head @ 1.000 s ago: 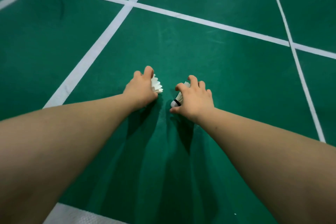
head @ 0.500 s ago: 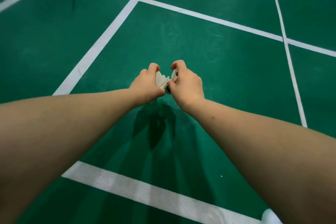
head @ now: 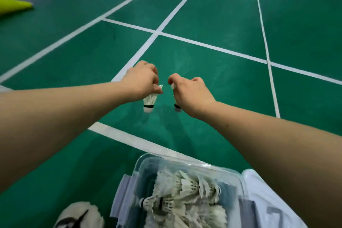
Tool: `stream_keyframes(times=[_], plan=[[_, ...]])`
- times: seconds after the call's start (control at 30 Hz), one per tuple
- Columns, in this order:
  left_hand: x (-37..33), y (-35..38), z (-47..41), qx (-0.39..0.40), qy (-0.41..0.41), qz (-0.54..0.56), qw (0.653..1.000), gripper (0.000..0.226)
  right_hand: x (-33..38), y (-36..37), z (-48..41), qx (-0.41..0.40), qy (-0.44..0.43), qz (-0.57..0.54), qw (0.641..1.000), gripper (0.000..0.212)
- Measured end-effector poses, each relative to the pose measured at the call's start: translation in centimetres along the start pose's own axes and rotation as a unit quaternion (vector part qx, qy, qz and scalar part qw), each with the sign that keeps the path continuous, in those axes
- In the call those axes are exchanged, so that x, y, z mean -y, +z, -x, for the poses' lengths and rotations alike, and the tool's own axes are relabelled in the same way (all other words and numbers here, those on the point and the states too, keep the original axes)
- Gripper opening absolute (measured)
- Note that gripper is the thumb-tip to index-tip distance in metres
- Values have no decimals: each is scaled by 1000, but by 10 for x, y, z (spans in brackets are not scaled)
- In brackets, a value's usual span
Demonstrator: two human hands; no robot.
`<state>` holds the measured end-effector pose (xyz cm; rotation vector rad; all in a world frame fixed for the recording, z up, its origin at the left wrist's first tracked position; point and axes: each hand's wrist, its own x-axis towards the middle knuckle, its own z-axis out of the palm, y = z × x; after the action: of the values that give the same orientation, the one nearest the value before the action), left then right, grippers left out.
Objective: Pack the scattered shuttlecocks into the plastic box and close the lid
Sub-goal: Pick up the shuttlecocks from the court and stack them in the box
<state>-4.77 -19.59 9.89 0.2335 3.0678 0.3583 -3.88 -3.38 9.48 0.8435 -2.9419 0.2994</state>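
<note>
Two white feathered shuttlecocks hang cork-down above the green court floor (head: 222, 15). The first shuttlecock (head: 149, 102), a black band above its white cork, is pinched by its feathers in the left hand (head: 142, 81). The second shuttlecock (head: 177, 107) is mostly hidden, showing its banded cork below the right hand (head: 188, 92) that grips it. Nearer the camera, the clear box (head: 146, 164) stands open on the floor, a heap (head: 185, 190) of white shuttlecocks jumbled inside and a grey latch (head: 122, 196) on its left side. A white panel (head: 259, 190), possibly the lid, lies against its right edge.
</note>
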Motion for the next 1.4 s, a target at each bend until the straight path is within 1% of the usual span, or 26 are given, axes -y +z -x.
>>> stream_keyframes(times=[0.07, 0.17, 0.3, 0.47, 0.57, 0.67, 0.8, 0.97, 1.13, 1.2, 1.3, 1.4], plan=[[-14, -27, 34, -7, -7, -21, 1000, 34, 25, -31, 27, -17, 18, -32, 999, 28], [-38, -53, 86, 12, -22, 14, 1000, 27, 58, -62, 74, -25, 69, -113, 991, 24], [-59, -62, 144, 42, 8, 8, 999, 26, 76, -83, 121, -31, 102, -169, 980, 24], [-78, -66, 202, 6, 8, 60, 998, 24, 83, -106, 165, 19, 96, -197, 976, 26], [-85, -67, 229, -16, 4, 81, 997, 27, 87, -115, 186, 60, 75, -184, 978, 25], [-92, -69, 246, -21, 4, 65, 998, 26, 94, -119, 204, 62, 56, -170, 982, 24], [-100, -55, 251, 13, -11, 25, 1000, 28, 102, -109, 217, 83, 45, -115, 989, 24], [-102, -14, 240, 68, -67, 48, 994, 23, 98, -83, 222, 143, 67, -46, 986, 27], [-91, 34, 238, 112, -110, 37, 987, 19, 94, -46, 218, 206, 93, -55, 973, 31], [-83, 53, 243, 110, -150, 51, 981, 18, 89, -36, 217, 231, 92, -44, 968, 33], [-83, 77, 248, 86, -225, 112, 964, 19, 75, -30, 214, 241, 104, -27, 965, 35], [-95, 99, 253, 91, -253, 152, 951, 20, 60, -27, 210, 247, 125, -31, 960, 36]])
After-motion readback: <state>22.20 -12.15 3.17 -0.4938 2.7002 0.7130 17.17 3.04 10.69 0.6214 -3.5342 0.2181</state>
